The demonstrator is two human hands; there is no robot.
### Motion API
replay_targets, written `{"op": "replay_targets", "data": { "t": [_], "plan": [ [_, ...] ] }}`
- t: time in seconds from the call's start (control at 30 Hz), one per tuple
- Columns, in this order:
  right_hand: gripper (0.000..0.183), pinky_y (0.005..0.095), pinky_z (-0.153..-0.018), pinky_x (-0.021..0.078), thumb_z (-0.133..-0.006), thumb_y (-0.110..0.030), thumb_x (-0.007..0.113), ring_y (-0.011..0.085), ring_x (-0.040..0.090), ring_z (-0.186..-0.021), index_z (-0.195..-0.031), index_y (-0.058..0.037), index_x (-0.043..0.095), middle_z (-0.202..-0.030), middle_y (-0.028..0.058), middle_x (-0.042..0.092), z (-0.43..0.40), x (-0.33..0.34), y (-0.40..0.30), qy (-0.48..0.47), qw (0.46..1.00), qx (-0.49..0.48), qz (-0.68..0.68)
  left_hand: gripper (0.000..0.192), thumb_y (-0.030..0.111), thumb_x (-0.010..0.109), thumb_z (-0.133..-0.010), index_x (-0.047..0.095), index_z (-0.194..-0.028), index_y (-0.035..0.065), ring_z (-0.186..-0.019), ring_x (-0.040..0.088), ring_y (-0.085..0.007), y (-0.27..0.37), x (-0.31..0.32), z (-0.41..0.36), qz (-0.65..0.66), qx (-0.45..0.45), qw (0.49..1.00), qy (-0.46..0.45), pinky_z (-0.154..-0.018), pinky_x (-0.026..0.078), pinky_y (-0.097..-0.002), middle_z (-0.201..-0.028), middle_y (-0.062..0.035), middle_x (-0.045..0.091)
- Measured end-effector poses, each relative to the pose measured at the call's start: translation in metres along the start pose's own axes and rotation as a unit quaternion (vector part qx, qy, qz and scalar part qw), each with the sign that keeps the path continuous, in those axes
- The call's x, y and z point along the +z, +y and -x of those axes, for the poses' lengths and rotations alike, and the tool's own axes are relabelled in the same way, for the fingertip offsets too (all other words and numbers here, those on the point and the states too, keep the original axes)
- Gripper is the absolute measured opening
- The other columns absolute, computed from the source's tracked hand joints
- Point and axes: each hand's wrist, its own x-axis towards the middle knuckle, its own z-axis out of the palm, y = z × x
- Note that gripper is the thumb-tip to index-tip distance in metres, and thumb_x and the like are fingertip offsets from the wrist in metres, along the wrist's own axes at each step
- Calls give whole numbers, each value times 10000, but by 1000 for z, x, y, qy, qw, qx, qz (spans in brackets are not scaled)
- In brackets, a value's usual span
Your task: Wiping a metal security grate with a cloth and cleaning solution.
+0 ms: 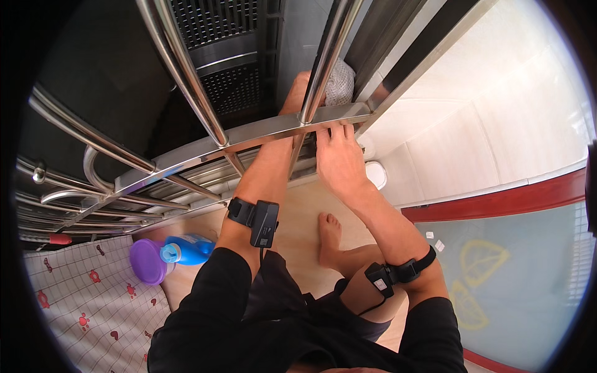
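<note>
My left forearm passes between the upright bars of a shiny metal grille (pixel 182 70). Beyond the bars, my left hand (pixel 302 83) is at a white textured cloth (pixel 340 84) pressed near the dark door frame; a bar and the cloth hide most of its fingers. On the near side, my right hand (pixel 343 161) grips the flat metal crossbar (pixel 266 131) close to its right end. Its fingertips meet the bar's lower edge, and the thumb is hidden.
Left on the floor stand a blue bottle (pixel 191 248) and a purple-lidded tub (pixel 148 262), beside a checked, patterned cloth (pixel 93 298). A tiled wall (pixel 447 130) rises at right, above a red-framed panel (pixel 527 261). Perforated dark panels (pixel 228 88) show behind the bars.
</note>
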Motion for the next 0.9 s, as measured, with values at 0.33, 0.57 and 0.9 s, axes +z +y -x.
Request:
{"op": "replay_targets", "data": {
  "t": [0.33, 0.57, 0.9],
  "plan": [
    [368, 456, -988, 405, -752, 13, 505, 445, 468, -1158, -1101, 128, 529, -1222, 313, 497, -27, 34, 8, -132, 986, 62, -75, 165, 37, 564, -914, 674, -1030, -4, -819, 599, -60, 6, -10, 3, -103, -8, 994, 48, -707, 497, -233, -937, -4, 679],
    [567, 434, -1022, 396, -760, -60, 533, 415, 432, -1228, -1275, 118, 377, -1318, 313, 430, -24, 69, 19, -263, 944, 150, -130, 137, 85, 587, -919, 677, -987, 8, -761, 581, -50, 21, 7, 31, -132, -64, 988, -39, -657, 487, -226, -845, 19, 655],
    [253, 467, -915, 437, -703, -79, 624, 409, 536, -1041, -920, 51, 641, -1052, 272, 591, -43, 14, 6, 92, 995, -13, -41, 199, 144, 592, -935, 625, -1104, 43, -638, 524, -33, 94, 46, 17, 108, -65, 992, 0, -535, 423, -194, -836, 24, 636]
  ]
}}
